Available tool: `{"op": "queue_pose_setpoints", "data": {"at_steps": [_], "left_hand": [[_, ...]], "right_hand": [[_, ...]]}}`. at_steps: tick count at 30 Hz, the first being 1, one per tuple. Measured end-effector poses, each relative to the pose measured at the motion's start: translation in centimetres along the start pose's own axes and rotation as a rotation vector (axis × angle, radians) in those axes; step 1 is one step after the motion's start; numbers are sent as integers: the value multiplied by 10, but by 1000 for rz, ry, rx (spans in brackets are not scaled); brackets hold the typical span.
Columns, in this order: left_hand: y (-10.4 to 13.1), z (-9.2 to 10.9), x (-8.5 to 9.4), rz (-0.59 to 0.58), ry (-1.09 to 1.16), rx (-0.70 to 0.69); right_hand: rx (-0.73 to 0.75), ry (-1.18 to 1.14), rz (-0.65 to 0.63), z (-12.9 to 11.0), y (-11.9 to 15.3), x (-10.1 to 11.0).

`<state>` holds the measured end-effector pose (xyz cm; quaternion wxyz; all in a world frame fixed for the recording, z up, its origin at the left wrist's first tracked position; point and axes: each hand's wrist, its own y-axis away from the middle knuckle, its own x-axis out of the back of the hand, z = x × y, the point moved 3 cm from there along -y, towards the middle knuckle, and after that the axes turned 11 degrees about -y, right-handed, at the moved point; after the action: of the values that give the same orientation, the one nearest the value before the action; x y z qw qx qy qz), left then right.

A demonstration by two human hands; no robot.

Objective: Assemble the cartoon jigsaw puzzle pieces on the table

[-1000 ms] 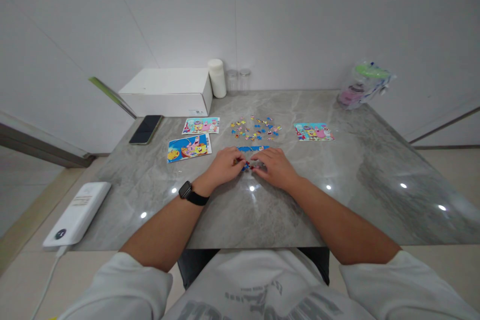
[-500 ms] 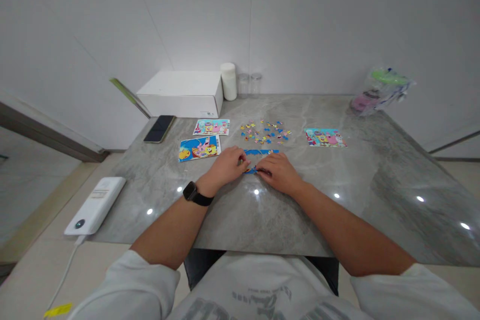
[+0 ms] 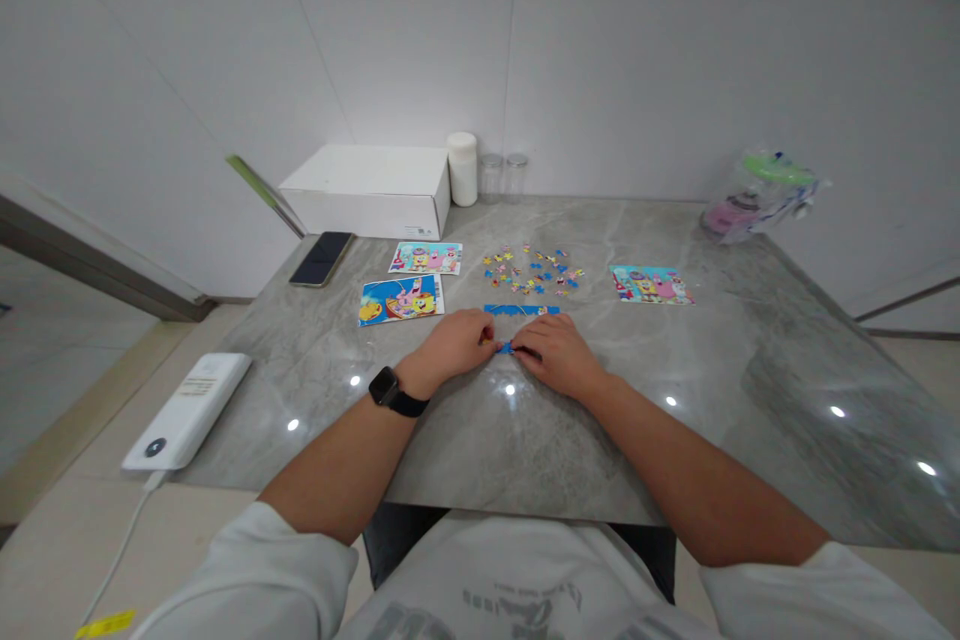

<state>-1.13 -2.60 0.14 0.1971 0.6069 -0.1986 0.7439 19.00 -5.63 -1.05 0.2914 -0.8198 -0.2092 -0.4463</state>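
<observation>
My left hand (image 3: pixel 465 340), with a black watch on its wrist, has its fingertips pinched at the left end of some small blue jigsaw puzzle pieces (image 3: pixel 505 348). From the right, my right hand (image 3: pixel 559 354) grips the same pieces between thumb and fingers. Parts of them are covered by my fingers, so their outline cannot be made out. Just beyond both hands lies a joined blue puzzle strip (image 3: pixel 517 310). Further back, loose puzzle pieces (image 3: pixel 536 272) in yellow, blue and pink are scattered on the grey table.
Two cartoon picture cards lie at left, an upper card (image 3: pixel 426 258) and a blue card (image 3: pixel 401 300); another card (image 3: pixel 652 285) is at right. Behind stand a white box (image 3: pixel 367 190), a white bottle (image 3: pixel 463 170) and clear jars. A phone (image 3: pixel 322 258) and a bagged cup (image 3: pixel 761 195) flank them.
My left fingers have come down and closer to the right fingertips, covering more of the blue pieces. The camera view has shifted slightly. The loose pieces and cards stay in place.
</observation>
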Motion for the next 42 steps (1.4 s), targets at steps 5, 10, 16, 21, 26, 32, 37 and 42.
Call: {"op": "queue_pose_setpoints", "data": {"at_steps": [5, 10, 16, 21, 26, 32, 37, 42], "left_hand": [[1, 1, 1, -3, 12, 2], [1, 2, 3, -22, 7, 6], [1, 2, 3, -35, 1, 7], [1, 2, 3, -34, 10, 15], [1, 2, 3, -43, 6, 24], [0, 1, 2, -29, 15, 18], [0, 0, 1, -27, 14, 12], [0, 0, 1, -34, 22, 17]], "right_hand": [[13, -7, -3, -2, 0, 1], [-29, -11, 15, 0, 6, 12], [-121, 26, -26, 8, 15, 18], [-157, 0, -56, 10, 13, 12], [-169, -47, -30, 11, 12, 10], [-160, -80, -6, 12, 10, 8], [-133, -88, 2, 11, 8, 6], [-120, -103, -5, 10, 7, 4]]}}
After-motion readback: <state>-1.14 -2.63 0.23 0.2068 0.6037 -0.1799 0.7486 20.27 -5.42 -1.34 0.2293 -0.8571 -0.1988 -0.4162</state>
